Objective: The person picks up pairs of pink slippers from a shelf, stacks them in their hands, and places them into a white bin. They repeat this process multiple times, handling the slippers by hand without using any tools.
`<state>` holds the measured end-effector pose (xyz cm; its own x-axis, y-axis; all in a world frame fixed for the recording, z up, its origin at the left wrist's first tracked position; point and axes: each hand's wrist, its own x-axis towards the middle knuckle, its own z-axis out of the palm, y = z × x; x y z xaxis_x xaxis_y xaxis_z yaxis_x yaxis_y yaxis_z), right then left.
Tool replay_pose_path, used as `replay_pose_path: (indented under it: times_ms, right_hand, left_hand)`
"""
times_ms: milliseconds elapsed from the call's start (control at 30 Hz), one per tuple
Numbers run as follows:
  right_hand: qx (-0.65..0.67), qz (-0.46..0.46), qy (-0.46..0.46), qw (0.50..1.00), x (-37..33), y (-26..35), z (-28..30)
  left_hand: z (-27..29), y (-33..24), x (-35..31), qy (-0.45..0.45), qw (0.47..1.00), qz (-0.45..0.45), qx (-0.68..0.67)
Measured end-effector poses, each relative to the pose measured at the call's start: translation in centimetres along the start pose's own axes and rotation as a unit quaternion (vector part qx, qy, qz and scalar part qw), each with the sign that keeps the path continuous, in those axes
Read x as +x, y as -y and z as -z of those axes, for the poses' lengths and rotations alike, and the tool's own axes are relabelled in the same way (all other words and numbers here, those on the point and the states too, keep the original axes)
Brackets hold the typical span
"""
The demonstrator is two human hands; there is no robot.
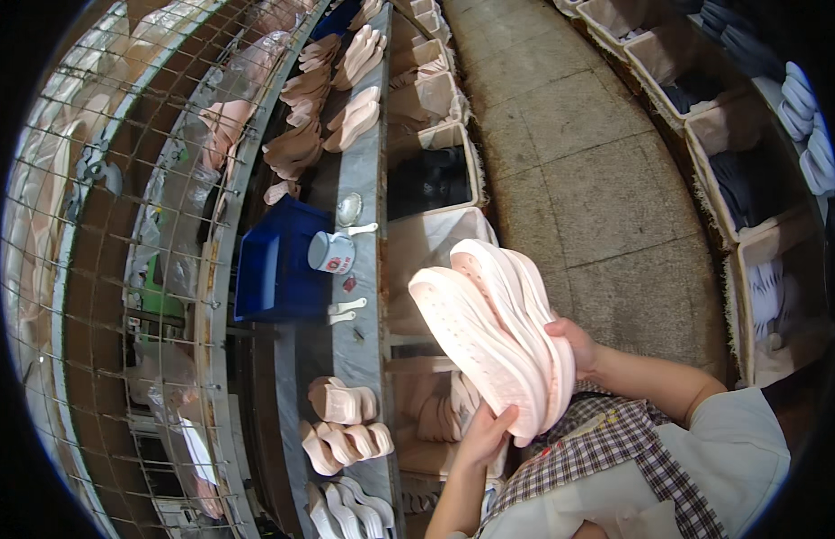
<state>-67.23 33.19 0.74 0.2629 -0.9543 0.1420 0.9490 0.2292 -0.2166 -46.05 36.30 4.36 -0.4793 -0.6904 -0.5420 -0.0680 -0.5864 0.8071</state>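
Note:
A stack of several pale pink shoe soles [498,337] is held in front of my apron, nested against one another and tilted. My left hand [487,436] grips the stack's near end, its thumb lying over the pale face. My right hand [575,349] is closed round the right side of the stack, thumb on the edge. Much of my fingers is hidden behind the soles. Left of the stack, a narrow grey bench [359,296] carries bunches of similar soles [350,446].
On the bench are a blue crate [260,260], a white enamel mug [330,253] and pale-handled tools [346,311]. Cloth-lined bins [435,175] stand beside the bench. More bins [710,135] line the right of the concrete aisle [597,171]. A wire mesh [103,269] rises at left.

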Motion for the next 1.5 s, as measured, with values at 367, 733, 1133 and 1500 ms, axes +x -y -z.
replay_pose_path:
  times_ms: [367, 733, 1133, 1500]
  right_hand:
    - [0.012, -0.105, -0.261, 0.960, -4.4, 0.6, 2.1]
    - [0.025, -0.271, -0.345, 0.898, -6.1, -0.1, 5.3]
    - [0.008, -0.295, -0.340, 0.893, -4.8, -0.8, 6.2]
    - [-0.009, -0.302, -0.352, 0.886, -3.9, -0.9, 6.3]
  left_hand:
    - [-2.6, 0.7, 8.5, -0.097, 0.989, 0.012, -0.107]
    - [-0.2, 7.9, 10.6, 0.040, 0.946, 0.120, -0.298]
    - [-0.3, 6.3, 9.3, -0.004, 0.941, 0.128, -0.313]
    - [-0.5, 4.8, 8.9, -0.016, 0.939, 0.132, -0.316]
